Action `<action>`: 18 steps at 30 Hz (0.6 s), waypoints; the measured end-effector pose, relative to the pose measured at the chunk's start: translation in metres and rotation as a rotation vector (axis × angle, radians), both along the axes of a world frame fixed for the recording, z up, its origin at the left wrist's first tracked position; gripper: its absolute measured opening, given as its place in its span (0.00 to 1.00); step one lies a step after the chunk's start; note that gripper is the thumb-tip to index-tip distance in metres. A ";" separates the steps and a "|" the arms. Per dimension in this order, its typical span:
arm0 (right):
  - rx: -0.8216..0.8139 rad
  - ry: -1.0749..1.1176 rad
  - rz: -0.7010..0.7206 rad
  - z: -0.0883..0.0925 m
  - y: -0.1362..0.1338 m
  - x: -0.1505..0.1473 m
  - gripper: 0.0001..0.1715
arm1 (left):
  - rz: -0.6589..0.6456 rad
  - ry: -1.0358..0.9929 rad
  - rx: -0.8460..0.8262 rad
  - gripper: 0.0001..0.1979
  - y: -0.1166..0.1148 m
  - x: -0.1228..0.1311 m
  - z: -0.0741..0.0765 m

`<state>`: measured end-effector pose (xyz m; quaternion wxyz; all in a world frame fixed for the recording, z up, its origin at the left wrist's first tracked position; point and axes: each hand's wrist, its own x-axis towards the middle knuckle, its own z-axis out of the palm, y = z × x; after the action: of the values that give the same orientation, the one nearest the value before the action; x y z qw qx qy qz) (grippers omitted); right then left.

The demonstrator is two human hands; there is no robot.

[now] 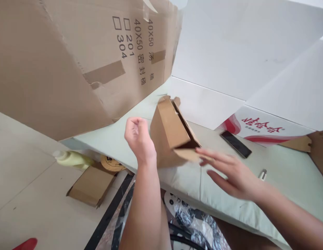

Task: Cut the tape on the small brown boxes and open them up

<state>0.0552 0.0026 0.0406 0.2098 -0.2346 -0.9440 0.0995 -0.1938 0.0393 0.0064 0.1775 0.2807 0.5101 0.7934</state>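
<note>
A small brown cardboard box (pixel 165 139) stands tilted on the pale green covered surface, with a dark gap along its partly unfolded top. At its near right corner a loose flap (pixel 186 154) sticks out, blurred. My right hand (pixel 231 172) reaches in from the right, fingers stretched out, their tips at this flap. Its thumb is apart from the fingers. My left hand (pixel 140 139) is raised in front of the box's left side, curled into a fist. Nothing shows sticking out of that fist.
A large printed carton (pixel 99 69) rises at left, with white panels (pixel 216 45) behind. On the surface lie a phone (pixel 236 144) and a small white-and-grey object (pixel 262 174). A yellowish bottle (pixel 73 159) and a flat cardboard box (pixel 91 184) are on the floor.
</note>
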 end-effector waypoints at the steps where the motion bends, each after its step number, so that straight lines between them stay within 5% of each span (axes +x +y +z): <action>1: 0.037 -0.019 0.015 0.005 -0.018 0.016 0.25 | -0.083 0.022 -0.051 0.06 0.002 0.004 -0.001; 7: 0.042 -0.083 -0.071 0.010 -0.090 0.072 0.15 | -0.670 0.277 -0.364 0.16 0.006 0.057 0.008; 12: 0.067 -0.067 -0.275 -0.007 -0.104 0.096 0.09 | -0.606 0.497 -0.441 0.17 0.012 0.097 0.012; 18: 0.052 0.126 -0.454 -0.023 -0.081 0.114 0.07 | -0.662 0.296 -0.263 0.22 0.019 0.106 0.000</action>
<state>0.1695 -0.0784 0.0173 0.2913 -0.4286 -0.8543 0.0401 -0.0879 0.0587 0.0061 0.3831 0.5167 0.5092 0.5718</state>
